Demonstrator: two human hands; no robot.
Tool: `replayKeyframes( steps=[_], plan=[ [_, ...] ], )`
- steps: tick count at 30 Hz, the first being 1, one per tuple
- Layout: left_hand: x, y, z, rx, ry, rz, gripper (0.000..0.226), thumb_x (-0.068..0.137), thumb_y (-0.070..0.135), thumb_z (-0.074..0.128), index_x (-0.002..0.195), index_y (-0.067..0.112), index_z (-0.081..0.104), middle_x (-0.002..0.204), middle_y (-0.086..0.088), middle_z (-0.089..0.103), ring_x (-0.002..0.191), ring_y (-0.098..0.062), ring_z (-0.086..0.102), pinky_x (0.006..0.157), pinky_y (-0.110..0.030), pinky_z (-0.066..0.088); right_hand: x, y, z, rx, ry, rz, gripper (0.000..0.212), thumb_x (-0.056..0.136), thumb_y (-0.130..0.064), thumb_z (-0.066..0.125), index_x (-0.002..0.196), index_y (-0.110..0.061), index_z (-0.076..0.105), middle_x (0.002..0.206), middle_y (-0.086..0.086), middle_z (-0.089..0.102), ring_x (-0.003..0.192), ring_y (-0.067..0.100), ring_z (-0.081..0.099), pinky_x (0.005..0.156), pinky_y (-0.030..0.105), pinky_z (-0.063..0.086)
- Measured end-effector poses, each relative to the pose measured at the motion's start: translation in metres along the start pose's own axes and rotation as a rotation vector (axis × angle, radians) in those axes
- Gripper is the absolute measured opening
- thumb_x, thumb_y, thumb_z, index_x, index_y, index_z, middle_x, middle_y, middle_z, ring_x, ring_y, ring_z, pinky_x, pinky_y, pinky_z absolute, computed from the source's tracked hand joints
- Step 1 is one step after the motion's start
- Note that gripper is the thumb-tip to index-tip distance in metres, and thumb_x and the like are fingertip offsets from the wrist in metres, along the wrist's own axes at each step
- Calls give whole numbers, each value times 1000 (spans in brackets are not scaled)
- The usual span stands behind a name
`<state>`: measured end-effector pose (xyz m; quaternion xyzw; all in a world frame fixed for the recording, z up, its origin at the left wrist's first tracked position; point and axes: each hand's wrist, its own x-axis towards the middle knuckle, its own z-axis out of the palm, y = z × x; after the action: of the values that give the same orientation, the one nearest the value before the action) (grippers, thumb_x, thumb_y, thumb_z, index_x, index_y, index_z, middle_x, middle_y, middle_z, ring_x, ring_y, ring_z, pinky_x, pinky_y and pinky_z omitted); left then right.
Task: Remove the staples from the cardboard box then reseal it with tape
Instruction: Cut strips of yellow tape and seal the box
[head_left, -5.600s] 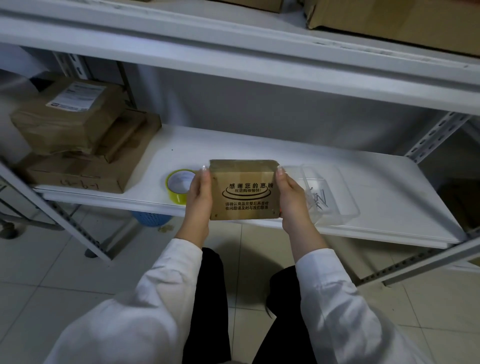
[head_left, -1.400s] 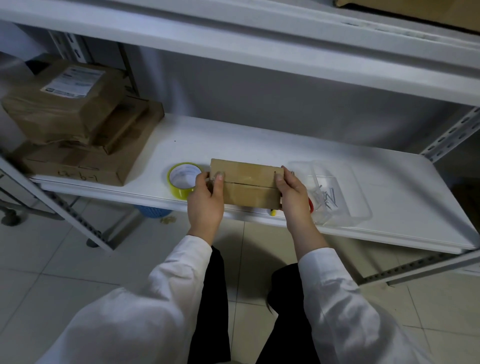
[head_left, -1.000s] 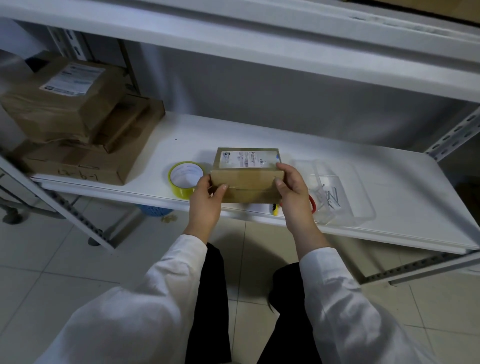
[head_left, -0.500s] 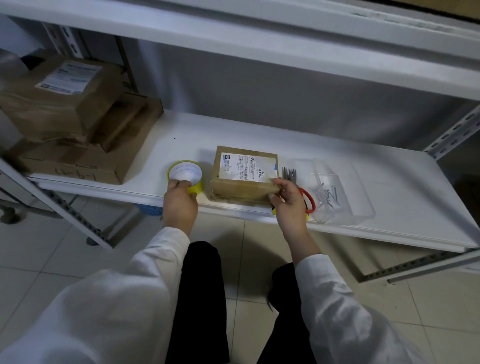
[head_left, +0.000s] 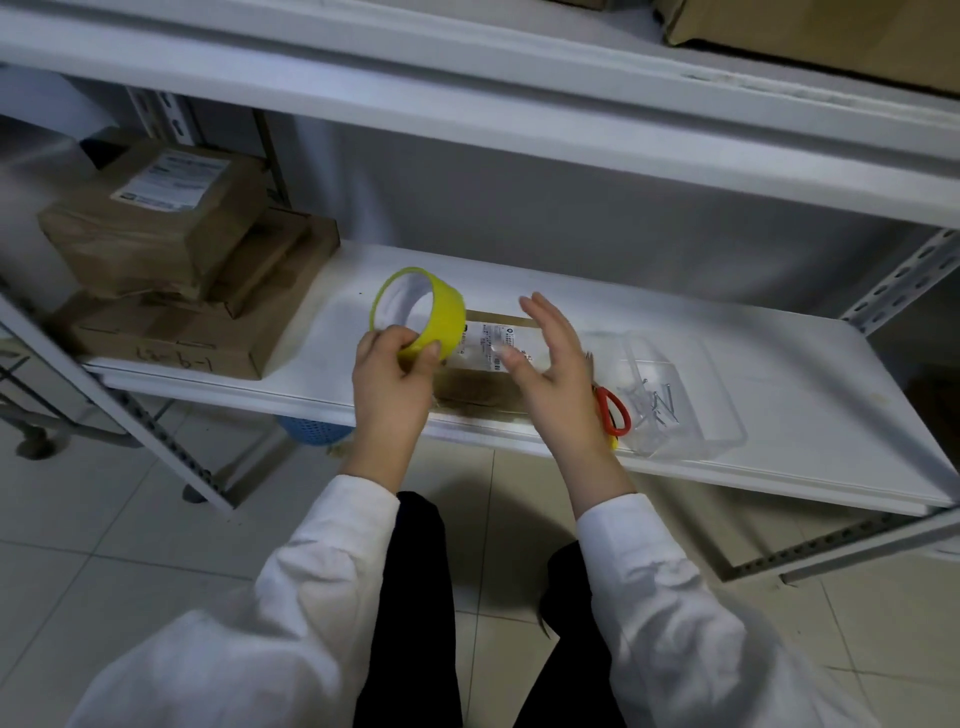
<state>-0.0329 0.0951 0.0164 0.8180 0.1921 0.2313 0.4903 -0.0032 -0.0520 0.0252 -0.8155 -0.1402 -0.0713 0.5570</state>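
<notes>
The small cardboard box (head_left: 480, 387) lies on the white shelf (head_left: 779, 364) near its front edge, label side up, partly hidden behind my hands. My left hand (head_left: 395, 379) grips a yellow roll of tape (head_left: 421, 312) and holds it up above the box's left end. My right hand (head_left: 550, 364) hovers over the box's right half with its fingers spread and holds nothing.
Red-handled scissors (head_left: 613, 410) lie just right of the box. A clear plastic tray (head_left: 670, 395) holding metal staples stands beside them. Stacked brown parcels (head_left: 171, 270) fill the shelf's left end. An upper shelf board (head_left: 519, 78) overhangs. A blue basket (head_left: 311, 431) sits on the floor below.
The box was turned label up and set on the shelf. My left hand took the tape roll and lifted it; my right hand let go of the box and rose above it.
</notes>
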Motion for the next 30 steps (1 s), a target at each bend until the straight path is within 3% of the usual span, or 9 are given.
replayKeyframes(
  steps=[3, 6, 10, 14, 18, 22, 26, 28, 30],
  plan=[
    [-16, 21, 2, -95, -56, 59, 8, 86, 16, 63, 87, 14, 56, 91, -3, 48, 80, -16, 48, 64, -12, 34, 3, -16, 1, 18, -91, -74, 47, 96, -19, 52, 141, -19, 40, 151, -3, 34, 138, 4, 25, 106, 7, 19],
    [-27, 32, 6, -147, -103, 65, 10, 87, 17, 64, 85, 17, 53, 89, -2, 49, 77, -15, 48, 66, -7, 36, 2, -22, 0, 74, -66, -73, 43, 95, -13, 53, 137, -13, 46, 143, -3, 42, 136, 8, 32, 105, 5, 22],
    [-34, 36, 7, -190, -150, 42, 8, 87, 18, 62, 86, 15, 55, 91, -5, 52, 77, -15, 49, 66, -11, 38, -4, -25, -6, 195, 96, -56, 30, 85, -6, 65, 113, -16, 65, 120, -8, 58, 122, 11, 52, 104, 23, 39],
    [-41, 35, 9, -292, -224, 21, 12, 84, 24, 64, 82, 16, 56, 88, -8, 54, 80, -19, 51, 71, -25, 42, -4, -28, -14, 249, 178, -78, 25, 81, 0, 66, 84, -25, 69, 101, -2, 67, 102, 10, 62, 93, 22, 47],
    [-46, 38, 5, -368, -298, 13, 11, 81, 28, 61, 75, 29, 53, 85, -7, 54, 78, -20, 51, 73, -34, 43, -1, -30, -24, 160, 174, -134, 24, 80, 0, 65, 75, -24, 67, 88, -8, 61, 86, -5, 57, 78, 15, 44],
    [-50, 41, 5, -402, -331, 15, 9, 74, 32, 60, 75, 26, 54, 83, -6, 54, 77, -19, 50, 72, -34, 43, 0, -32, -33, 175, 135, -133, 26, 82, 1, 64, 82, -25, 66, 83, -7, 58, 79, -3, 55, 73, 13, 44],
    [-53, 46, 6, -389, -342, 7, 12, 75, 35, 59, 76, 24, 54, 88, -19, 57, 81, -28, 53, 77, -45, 48, -1, -35, -37, 22, 134, -214, 15, 83, -5, 63, 84, -19, 67, 81, -12, 53, 82, -2, 52, 74, 12, 39],
    [-54, 47, 8, -380, -353, 24, 13, 82, 31, 61, 76, 24, 53, 84, -16, 57, 77, -24, 53, 72, -40, 46, 0, -35, -38, -102, 155, -254, 8, 84, -10, 59, 81, -12, 66, 80, -10, 51, 83, 11, 51, 73, 17, 36],
    [-55, 48, 9, -289, -371, 82, 18, 90, 29, 58, 75, 25, 50, 74, -1, 52, 73, -15, 47, 66, -26, 40, 0, -33, -38, -267, 166, -273, 11, 86, -11, 54, 82, -5, 63, 83, -5, 51, 86, 17, 47, 73, 18, 31]
  ],
)
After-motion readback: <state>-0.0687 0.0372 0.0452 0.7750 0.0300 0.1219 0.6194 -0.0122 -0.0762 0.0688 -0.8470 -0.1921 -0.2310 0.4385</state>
